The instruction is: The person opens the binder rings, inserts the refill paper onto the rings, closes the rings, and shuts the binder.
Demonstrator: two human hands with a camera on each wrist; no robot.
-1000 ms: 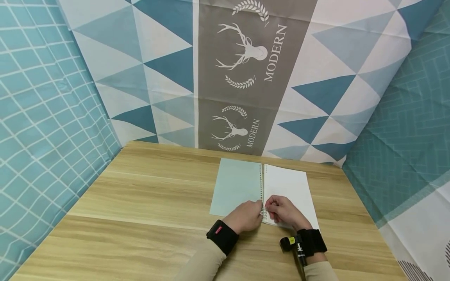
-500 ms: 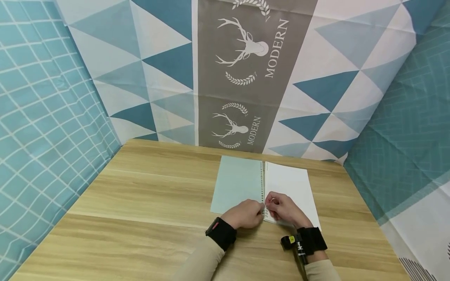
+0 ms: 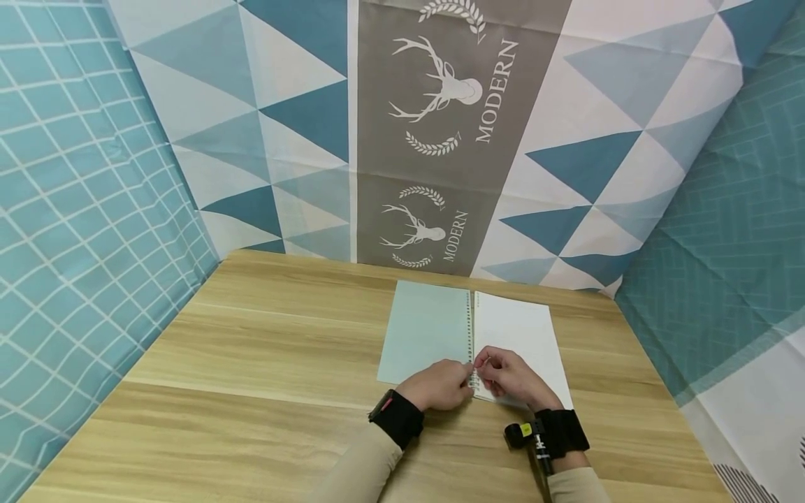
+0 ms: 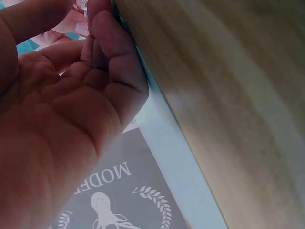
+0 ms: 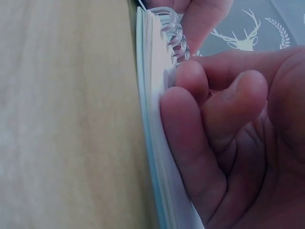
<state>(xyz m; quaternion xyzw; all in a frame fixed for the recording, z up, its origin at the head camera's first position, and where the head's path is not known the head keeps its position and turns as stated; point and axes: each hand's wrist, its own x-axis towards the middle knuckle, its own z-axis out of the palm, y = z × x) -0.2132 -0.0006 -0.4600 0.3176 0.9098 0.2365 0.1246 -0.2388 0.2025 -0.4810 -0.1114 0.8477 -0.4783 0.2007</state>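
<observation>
An open notebook lies on the table with its pale green cover point(image 3: 424, 328) to the left and white pages point(image 3: 525, 328) to the right. Clear plastic rings point(image 5: 177, 36) run through the holes at the near end of its spine. My left hand point(image 3: 437, 385) grips that near end from the left, fingers curled in the left wrist view. From the right, my right hand point(image 3: 508, 377) pinches the rings between thumb and index finger, its other fingers against the page edges in the right wrist view. Farther up the spine, the punched holes show between cover and pages.
The wooden table point(image 3: 251, 349) extends on both sides of the notebook. A patterned cloth point(image 3: 428, 140) hangs behind it, with a blue gridded cloth point(image 3: 82, 209) at the left and a teal cloth point(image 3: 742, 244) at the right. A small camera point(image 3: 518, 434) sits on the right wrist.
Both hands stay at the near end of the spine, with only slight finger movement. The head view shifts a little.
</observation>
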